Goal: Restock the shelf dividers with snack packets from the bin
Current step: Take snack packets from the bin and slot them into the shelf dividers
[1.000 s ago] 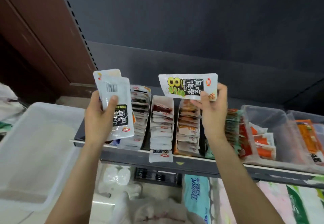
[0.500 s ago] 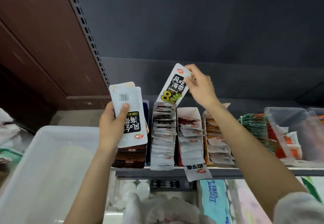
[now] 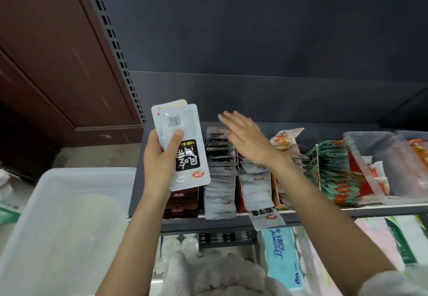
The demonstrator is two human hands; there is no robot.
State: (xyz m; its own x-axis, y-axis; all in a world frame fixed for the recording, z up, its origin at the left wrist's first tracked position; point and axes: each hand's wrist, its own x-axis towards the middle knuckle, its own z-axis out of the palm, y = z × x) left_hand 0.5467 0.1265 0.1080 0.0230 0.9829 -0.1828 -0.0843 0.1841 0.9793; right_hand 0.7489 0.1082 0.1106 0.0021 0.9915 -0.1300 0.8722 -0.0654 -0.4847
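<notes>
A: Where's the stock? The bin (image 3: pixel 58 214) sits lower left of the shelf (image 3: pixel 231 222)

B: Packets (image 3: pixel 183 147), long axis upright, gripped in the left hand (image 3: pixel 159 159); right hand (image 3: pixel 245 138), fingers flat and holding nothing, is just right of them, nearer the rows

— What do we see in the left hand (image 3: pixel 159 159)?

— We see it gripping a small stack of white snack packets (image 3: pixel 183 147), barcode up, thumb pressed across the front, just left of centre frame.

— And the right hand (image 3: pixel 245 140)?

— We see it flat, fingers (image 3: pixel 228 119) straight and blurred, holding nothing, above the rows of white packets (image 3: pixel 220 179) standing on the shelf (image 3: pixel 231 222).

— Anything hanging off the shelf?

— We spot one white packet (image 3: pixel 266 218) tipped over the front edge, lower centre.

— What fills the lower left?

— We see a translucent plastic bin (image 3: pixel 58 214). Right of centre stand teal-and-orange packets (image 3: pixel 335 175), with clear containers (image 3: pixel 382 161) at the far right.
</notes>
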